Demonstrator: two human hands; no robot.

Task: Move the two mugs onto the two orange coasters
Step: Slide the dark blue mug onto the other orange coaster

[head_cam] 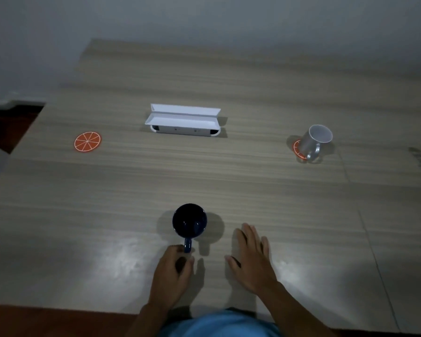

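A dark blue mug [189, 220] stands upright near the table's front edge, its handle pointing toward me. My left hand [174, 276] is curled around that handle. My right hand [252, 257] lies flat with fingers spread on the table just right of the mug, holding nothing. A silver mug [315, 141] stands on an orange coaster [297, 148] at the far right, covering most of it. A second orange coaster [87, 141], printed like an orange slice, lies bare at the far left.
A white open box [184, 121] sits at the middle back of the wooden table [229, 181]. The table's left edge drops off near the bare coaster. A wall rises behind the table.
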